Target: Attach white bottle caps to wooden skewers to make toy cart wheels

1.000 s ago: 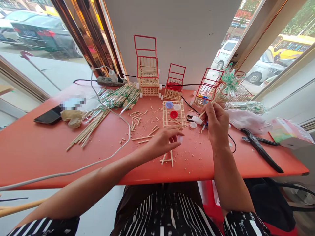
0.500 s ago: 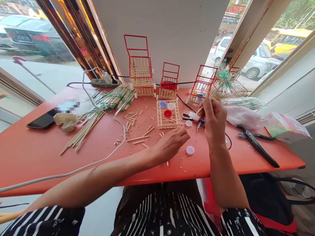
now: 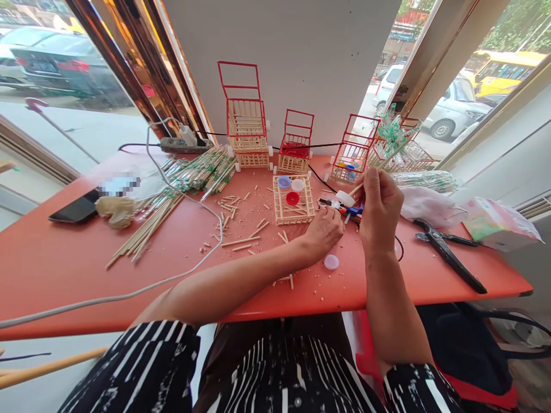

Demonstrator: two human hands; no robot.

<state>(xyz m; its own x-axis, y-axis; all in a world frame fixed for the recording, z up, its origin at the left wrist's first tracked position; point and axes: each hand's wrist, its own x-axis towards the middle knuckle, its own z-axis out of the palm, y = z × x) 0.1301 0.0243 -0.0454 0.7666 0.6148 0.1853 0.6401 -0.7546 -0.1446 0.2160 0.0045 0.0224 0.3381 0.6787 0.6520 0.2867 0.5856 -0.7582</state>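
Observation:
My right hand [image 3: 381, 209] pinches a wooden chopstick [image 3: 356, 190], slanting down to the left, with a white plastic cap [image 3: 345, 198] at its lower end. Below that cap, my left hand [image 3: 323, 234] lies low over the table, fingers bent together where a small white cap lay; what they hold, if anything, is hidden. Just left of it stands a small frame of wooden sticks [image 3: 295, 220], bearing a blue cap [image 3: 284, 182], a white cap [image 3: 297, 184] and a red cap [image 3: 293, 198]. Nearer me lies a pale lilac cap [image 3: 331, 262].
Small stick carts with red handles [image 3: 247, 117] line the back. Wrapped chopsticks [image 3: 193, 172] and cut stick pieces lie left, under a white cable [image 3: 221, 221]. A partly hidden blue tool [image 3: 355, 211] sits between my hands. Black-handled cutters [image 3: 451, 258] lie right.
My left hand has moved right and forward, covering the small white cap. The right hand has shifted slightly right with the chopstick and its white cap.

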